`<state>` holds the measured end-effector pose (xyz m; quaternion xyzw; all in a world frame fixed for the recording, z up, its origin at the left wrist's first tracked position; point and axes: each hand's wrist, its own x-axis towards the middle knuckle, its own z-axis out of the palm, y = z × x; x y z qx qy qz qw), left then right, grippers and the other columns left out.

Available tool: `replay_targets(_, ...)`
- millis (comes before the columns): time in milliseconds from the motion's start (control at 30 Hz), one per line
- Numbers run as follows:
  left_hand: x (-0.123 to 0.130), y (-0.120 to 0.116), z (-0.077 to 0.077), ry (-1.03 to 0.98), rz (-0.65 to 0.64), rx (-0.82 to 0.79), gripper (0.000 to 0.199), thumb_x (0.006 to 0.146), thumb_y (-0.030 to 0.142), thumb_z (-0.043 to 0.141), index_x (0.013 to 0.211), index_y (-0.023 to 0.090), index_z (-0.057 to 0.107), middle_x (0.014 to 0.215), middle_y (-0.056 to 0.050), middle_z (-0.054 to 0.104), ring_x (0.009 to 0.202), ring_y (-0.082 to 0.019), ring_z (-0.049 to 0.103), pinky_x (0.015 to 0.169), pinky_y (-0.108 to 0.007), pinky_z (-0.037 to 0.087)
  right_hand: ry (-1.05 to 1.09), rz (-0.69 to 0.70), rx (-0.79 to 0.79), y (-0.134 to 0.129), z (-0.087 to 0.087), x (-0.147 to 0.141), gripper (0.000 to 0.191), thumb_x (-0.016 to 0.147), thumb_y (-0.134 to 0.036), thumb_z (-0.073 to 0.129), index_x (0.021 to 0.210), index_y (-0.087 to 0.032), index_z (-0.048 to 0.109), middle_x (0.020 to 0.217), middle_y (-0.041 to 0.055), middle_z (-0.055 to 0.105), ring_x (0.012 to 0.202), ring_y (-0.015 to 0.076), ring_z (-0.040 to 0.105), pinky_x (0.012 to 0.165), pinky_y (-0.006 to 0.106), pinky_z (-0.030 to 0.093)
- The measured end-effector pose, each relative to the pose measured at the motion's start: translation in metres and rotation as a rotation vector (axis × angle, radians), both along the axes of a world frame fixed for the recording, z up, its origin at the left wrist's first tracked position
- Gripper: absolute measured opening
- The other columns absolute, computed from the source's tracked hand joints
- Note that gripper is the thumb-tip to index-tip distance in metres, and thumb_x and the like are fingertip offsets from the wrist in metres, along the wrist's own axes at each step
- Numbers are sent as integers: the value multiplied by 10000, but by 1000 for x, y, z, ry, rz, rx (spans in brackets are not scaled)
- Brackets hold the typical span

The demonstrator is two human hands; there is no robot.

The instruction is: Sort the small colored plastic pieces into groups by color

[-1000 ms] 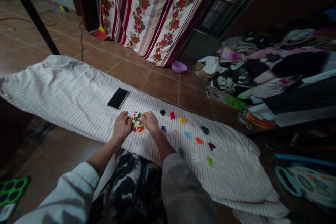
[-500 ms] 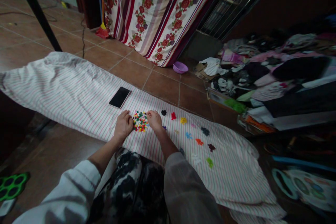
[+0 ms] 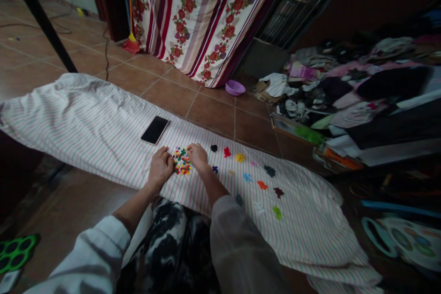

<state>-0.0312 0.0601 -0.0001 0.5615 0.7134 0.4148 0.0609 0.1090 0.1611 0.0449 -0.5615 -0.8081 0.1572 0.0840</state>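
A mixed pile of tiny coloured pieces (image 3: 182, 165) lies on the striped cloth (image 3: 96, 119) between my hands. At its left edge my left hand (image 3: 161, 166) rests on the cloth, fingers loosely bent and apart. My right hand (image 3: 197, 155) is over the right side of the pile, thumb and fingertips pinched together; whatever is in the pinch is too small to name. Small single-colour heaps spread to the right, among them black (image 3: 214, 148), red (image 3: 227, 152), yellow (image 3: 240, 157), dark blue (image 3: 215, 169), orange (image 3: 262, 185) and lime green (image 3: 277, 212).
A phone (image 3: 155, 130) lies on the cloth beyond my left hand. Past the far edge are a purple bowl (image 3: 234, 87) on the tiled floor and a floral curtain (image 3: 193, 18). Clothes (image 3: 358, 87) are heaped at the right. A dark pole (image 3: 44, 18) stands at the left.
My right hand has shifted slightly left over the mixed pile, uncovering the dark blue heap. My left hand stays beside the pile. The whole view has moved a little.
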Motion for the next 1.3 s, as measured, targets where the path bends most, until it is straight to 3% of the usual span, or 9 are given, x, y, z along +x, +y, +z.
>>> replay_targets(267,0,-1,0,32,4,-11,299,894,273,405,831,166,678,1246,-160,665,1276,-294,558,1132,-463,433,240,-20,94,1,-14,13,175,882,-163,543,973,-212,683,970,41,673,894,158,617,825,255,451)
replay_targets(400,1,-1,2,27,4,-16,298,892,281,410,845,169,682,1254,-156,661,1283,-296,552,1133,-467,430,307,-101,111,10,-17,30,208,877,-157,507,986,-209,677,941,41,695,863,171,625,804,270,461)
replay_targets(767,0,-2,2,19,-2,-34,290,887,299,407,845,178,668,1265,-158,658,1295,-299,543,1129,-485,432,194,-230,264,49,-12,86,233,858,-124,517,951,-219,709,1010,55,738,951,197,595,928,310,405)
replay_targets(1067,0,-1,1,17,2,-14,272,882,309,415,832,197,658,1246,-140,665,1281,-299,549,1118,-492,440,153,-229,202,56,-21,86,310,874,-111,481,1046,-192,726,1096,88,734,1045,199,613,1012,328,379)
replay_targets(1300,-1,-1,1,17,-7,-32,299,888,307,394,839,187,664,1247,-150,662,1280,-302,547,1118,-496,435,255,-171,248,43,-13,80,375,898,-85,415,1105,-178,713,1174,100,708,1138,210,586,1041,337,386)
